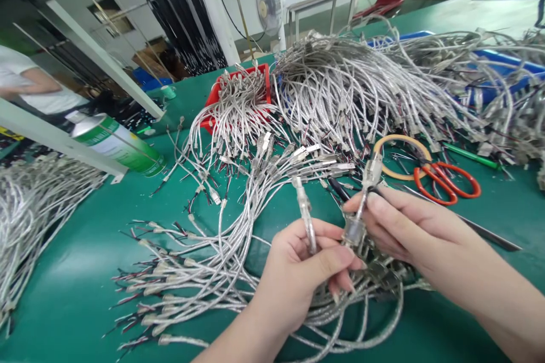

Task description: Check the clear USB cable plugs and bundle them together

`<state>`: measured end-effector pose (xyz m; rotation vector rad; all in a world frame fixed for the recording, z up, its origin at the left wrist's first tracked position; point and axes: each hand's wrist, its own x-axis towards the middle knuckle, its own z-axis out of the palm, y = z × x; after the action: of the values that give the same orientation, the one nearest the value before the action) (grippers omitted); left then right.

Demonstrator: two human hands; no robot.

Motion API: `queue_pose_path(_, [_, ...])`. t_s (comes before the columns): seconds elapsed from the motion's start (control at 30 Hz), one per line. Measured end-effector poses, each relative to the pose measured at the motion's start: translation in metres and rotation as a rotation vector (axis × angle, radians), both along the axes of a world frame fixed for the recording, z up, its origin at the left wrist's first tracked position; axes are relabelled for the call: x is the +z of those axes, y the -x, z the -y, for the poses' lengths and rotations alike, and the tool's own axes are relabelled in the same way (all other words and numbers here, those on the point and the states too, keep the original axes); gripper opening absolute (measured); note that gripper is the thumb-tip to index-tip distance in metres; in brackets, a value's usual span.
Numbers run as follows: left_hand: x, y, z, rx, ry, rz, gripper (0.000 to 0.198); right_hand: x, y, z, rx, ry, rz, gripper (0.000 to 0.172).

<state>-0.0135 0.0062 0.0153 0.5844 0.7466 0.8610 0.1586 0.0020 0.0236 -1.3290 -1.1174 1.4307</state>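
Note:
Between my two hands is a silvery clear-jacketed cable (305,212) with translucent plugs. My left hand (304,272) is closed round it, the thumb and fingers near a clear cylindrical lump (354,231) on the cable. One plug end sticks up above the left fingers. My right hand (400,227) pinches the cable just below another upright connector (372,171). Under and behind both hands lies a loose bundle of similar cables (242,244), with USB plugs at the far end and bare coloured wires at the left. Part of the bundle is hidden by my hands.
Orange-handled scissors (447,181) and a tape roll (402,139) lie right. Behind are a red bin (267,82) of cables, a large cable heap (340,79) and blue trays (506,71). A green-white spray can (119,144) leans at left; a person (38,82) stands beyond.

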Motion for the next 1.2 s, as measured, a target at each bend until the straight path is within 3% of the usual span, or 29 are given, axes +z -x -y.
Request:
queue_pose_path(0.13, [0.000,0.002,0.000,0.097,-0.042,-0.083,0.031,0.010,0.010,0.010,0.079,-0.012,0.102,0.046])
queue_pose_path(0.2, [0.001,0.003,0.000,0.073,-0.040,-0.102,0.033,0.010,0.010,0.008,0.114,-0.156,0.206,0.038])
queue_pose_path(0.3, [0.003,0.003,0.000,-0.018,0.000,-0.077,0.031,0.005,0.003,0.000,0.133,-0.298,0.335,0.047])
queue_pose_path(0.4, [0.004,0.003,0.000,-0.018,0.005,-0.078,0.029,0.001,-0.003,0.000,0.144,-0.203,0.289,0.041])
queue_pose_path(0.47, [0.004,0.003,0.000,0.014,-0.011,-0.121,0.031,-0.001,-0.003,0.003,0.227,-0.164,0.259,0.039])
queue_pose_path(0.57, [0.005,0.001,0.001,0.023,-0.005,-0.185,0.038,-0.002,0.001,0.007,0.291,-0.232,0.353,0.031])
queue_pose_path(0.63, [0.005,0.000,0.001,-0.007,0.010,-0.176,0.038,-0.003,0.001,0.005,0.237,-0.280,0.406,0.038])
queue_pose_path(0.7, [0.004,0.000,0.001,-0.030,0.015,-0.123,0.033,-0.004,0.000,0.001,0.181,-0.246,0.319,0.043])
queue_pose_path(0.83, [0.003,0.003,-0.001,-0.048,0.027,-0.013,0.026,-0.003,-0.001,-0.006,0.142,-0.090,0.048,0.042])
queue_pose_path(1.2, [0.005,-0.001,0.001,-0.042,0.078,0.001,0.034,0.011,0.011,-0.001,-0.058,0.085,-0.140,0.036])
